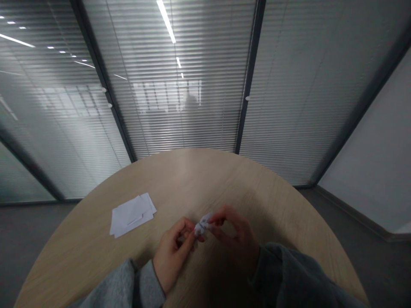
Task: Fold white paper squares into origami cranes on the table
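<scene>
**View:** head camera, looking forward and down across a round table, with both forearms entering from the bottom edge.

**Left hand [173, 254]:** partly closed and curled, palm turned inward, with the fingers bent toward the right hand. Its fingertips [192, 235] pinch the left edge of the folded white paper.

**Right hand [236, 237]:** also partly closed, in shadow, and arched over the table. Its thumb and forefinger [213, 220] grip the right side of the same paper; the other fingers curl beneath, and the exact finger positions are hard to make out.

**Held thing:** a small folded white paper [202, 224], creased and bunched, held in the air between both hands just above the tabletop. Its final shape cannot be made out.

**Nearby on the table:** a loose stack of white paper sheets [132, 214] lies flat and slightly fanned, up and left of the hands, not touching them.

**Table:** a light wood-grain round table [195, 179], with its curved far edge ahead.

**Sleeves:** a grey knit left sleeve [128, 284] and a darker, shadowed right sleeve [282, 273] cover the forearms.

**Surroundings:** glass partitions with horizontal blinds [180, 119] stand beyond the table, and a blurred dark shape [191, 100] shows behind them. A pale wall [369, 149] rises on the right above a grey floor [32, 226].
</scene>
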